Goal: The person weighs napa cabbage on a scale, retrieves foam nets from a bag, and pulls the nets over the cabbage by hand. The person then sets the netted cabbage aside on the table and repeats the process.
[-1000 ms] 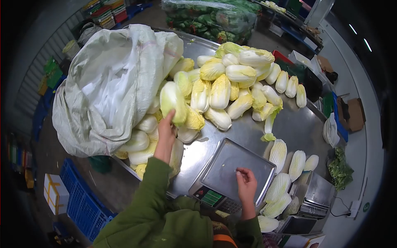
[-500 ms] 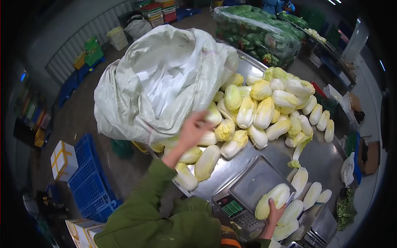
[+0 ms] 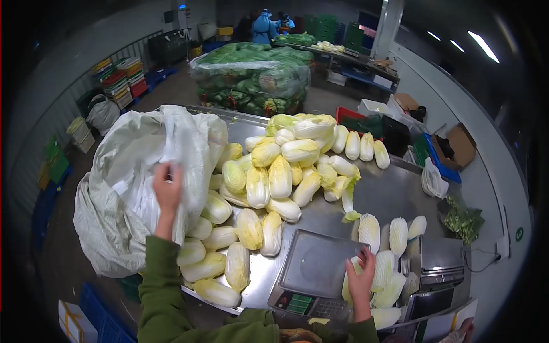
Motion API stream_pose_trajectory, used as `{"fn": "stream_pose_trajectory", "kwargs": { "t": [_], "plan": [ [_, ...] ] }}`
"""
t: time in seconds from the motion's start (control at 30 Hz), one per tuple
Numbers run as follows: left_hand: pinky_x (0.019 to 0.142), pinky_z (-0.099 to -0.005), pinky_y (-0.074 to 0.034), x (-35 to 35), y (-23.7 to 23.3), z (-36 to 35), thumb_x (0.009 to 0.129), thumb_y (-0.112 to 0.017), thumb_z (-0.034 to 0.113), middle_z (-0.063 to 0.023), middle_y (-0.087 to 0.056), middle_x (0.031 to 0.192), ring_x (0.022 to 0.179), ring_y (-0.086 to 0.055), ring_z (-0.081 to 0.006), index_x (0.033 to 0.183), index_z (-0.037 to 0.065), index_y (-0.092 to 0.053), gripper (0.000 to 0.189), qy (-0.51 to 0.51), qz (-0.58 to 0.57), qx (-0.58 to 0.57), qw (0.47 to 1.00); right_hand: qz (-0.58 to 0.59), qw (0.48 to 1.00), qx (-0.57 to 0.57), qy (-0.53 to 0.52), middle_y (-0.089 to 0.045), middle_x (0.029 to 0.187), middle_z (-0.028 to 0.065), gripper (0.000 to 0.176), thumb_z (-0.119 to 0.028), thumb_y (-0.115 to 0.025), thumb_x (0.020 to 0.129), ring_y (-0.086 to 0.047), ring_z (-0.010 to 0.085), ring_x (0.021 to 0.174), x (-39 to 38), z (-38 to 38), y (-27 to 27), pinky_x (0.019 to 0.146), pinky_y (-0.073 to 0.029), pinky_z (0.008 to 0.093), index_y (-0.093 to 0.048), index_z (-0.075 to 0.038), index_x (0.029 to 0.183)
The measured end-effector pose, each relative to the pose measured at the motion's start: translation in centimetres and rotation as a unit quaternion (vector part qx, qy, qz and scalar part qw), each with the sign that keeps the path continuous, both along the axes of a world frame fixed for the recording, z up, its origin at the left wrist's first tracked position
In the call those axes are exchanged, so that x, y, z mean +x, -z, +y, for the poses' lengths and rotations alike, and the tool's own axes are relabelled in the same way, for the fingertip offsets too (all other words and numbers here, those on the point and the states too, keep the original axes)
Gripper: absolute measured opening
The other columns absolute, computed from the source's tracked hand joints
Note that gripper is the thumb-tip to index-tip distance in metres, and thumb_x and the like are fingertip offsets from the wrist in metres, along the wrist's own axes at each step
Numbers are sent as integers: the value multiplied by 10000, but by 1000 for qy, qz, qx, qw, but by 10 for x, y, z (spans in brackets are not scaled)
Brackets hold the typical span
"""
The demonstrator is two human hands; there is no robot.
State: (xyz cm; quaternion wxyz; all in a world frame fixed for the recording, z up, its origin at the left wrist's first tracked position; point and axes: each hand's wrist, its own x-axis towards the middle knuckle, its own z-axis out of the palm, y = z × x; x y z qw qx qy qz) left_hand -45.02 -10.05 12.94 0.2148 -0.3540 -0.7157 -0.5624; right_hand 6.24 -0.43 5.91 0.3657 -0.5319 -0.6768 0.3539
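Observation:
My left hand [image 3: 167,187] is over the mouth of a large white woven sack [image 3: 103,223], its fingers closed on a white foam net [image 3: 171,140], blurred by motion. More white netting lies inside the sack. To the right of a digital scale [image 3: 317,266], my right hand [image 3: 360,280] has its fingers apart beside a napa cabbage [image 3: 350,279], which it partly hides. The scale's pan holds nothing. Several bare napa cabbages [image 3: 280,177] are heaped between the sack and the scale. Net-covered cabbages [image 3: 384,268] lie just right of my right hand.
The steel table [image 3: 377,188] carries all this. A metal device [image 3: 441,260] stands at its right, near another person's hand [image 3: 462,331]. Beyond the table are a wrapped stack of green vegetables [image 3: 251,80], a cardboard box [image 3: 457,146] and people in blue [image 3: 264,27].
My view has turned to the right. My left hand has gone from beside the cabbage heap to the sack's mouth. My right hand has moved the cabbage off the scale and loosened its fingers.

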Motion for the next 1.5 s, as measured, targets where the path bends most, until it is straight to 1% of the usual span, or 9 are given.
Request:
{"fn": "stream_pose_trajectory", "kwargs": {
  "t": [0.4, 0.47, 0.5, 0.6, 0.77, 0.93, 1.2, 1.3, 1.5],
  "plan": [
    [577, -228, -432, 262, -10, -29, 827, -646, 96, -21, -624, 822, 677, -534, -71, 984, -1, -658, 185, 527, -268, -205, 780, 331, 929, -121, -117, -646, 931, 59, 275, 3, -668, 831, -620, 112, 776, -48, -2, -41, 704, -492, 199, -588, 10, 1093],
    [634, -238, -457, 264, 7, -28, 871, -608, 122, -70, -636, 960, 751, -566, -103, 1063, -9, -626, 233, 638, -446, -152, 609, 435, 859, -238, -127, -643, 913, 43, 209, -9, -673, 833, -607, 98, 760, -37, -11, -34, 672, -487, 198, -601, -22, 1029],
    [733, -264, -479, 269, 10, -24, 905, -589, 179, -115, -613, 1098, 862, -597, -156, 1180, -9, -570, 334, 735, -609, 38, 296, 492, 816, -278, -120, -648, 885, 28, 173, -20, -672, 840, -598, 86, 740, -38, -14, -26, 645, -478, 191, -603, -41, 997],
    [936, -269, -427, 314, 42, 2, 915, -601, 173, -71, -558, 1242, 1071, -540, -154, 1328, 27, -474, 456, 565, -466, -77, 677, 433, 821, -357, -101, -652, 842, 19, 127, -65, -640, 880, -614, 108, 780, -41, -23, -27, 732, -488, 218, -623, -34, 1002],
    [886, -258, -434, 359, 60, 11, 886, -650, 164, -54, -614, 1129, 1009, -550, -103, 1243, -2, -547, 407, 555, -475, -94, 677, 175, 971, 116, -115, -584, 1038, 115, 177, -62, -698, 777, -564, 183, 965, -24, -26, -3, 824, -461, 308, -628, 8, 924],
    [714, -222, -457, 381, 72, 19, 889, -654, 158, -14, -652, 885, 823, -579, -72, 1075, -19, -613, 260, 489, -347, -128, 790, 234, 968, 58, 70, -580, 998, 92, 90, -71, -590, 879, -572, 175, 889, -16, -21, 4, 763, -466, 287, -550, -21, 942],
    [686, -286, -513, 399, 62, 44, 996, -460, 248, -41, -610, 940, 789, -612, -116, 1061, 59, -483, 201, 507, -673, 66, 535, 621, 653, -429, -72, -613, 1097, 69, 310, -250, -487, 964, -598, 186, 1016, 57, -22, 6, 913, -491, 346, -533, -50, 1196],
    [741, -304, -534, 404, 48, 53, 987, -475, 253, -43, -619, 939, 810, -629, -150, 1059, 57, -517, 213, 545, -723, 30, 422, 259, 949, -130, -125, -601, 1157, 90, 324, -248, -450, 984, -582, 201, 1056, 94, -46, 39, 955, -455, 336, -529, -51, 1228],
    [579, -206, -472, 399, 28, 93, 875, -654, 187, -34, -643, 919, 730, -608, -89, 1130, -4, -560, 333, 685, -610, -242, 318, 618, 712, -322, -87, -631, 1109, 116, 290, -219, -465, 977, -614, 222, 976, 125, 36, -48, 873, -490, 352, -559, -11, 1157]
  ]
}}
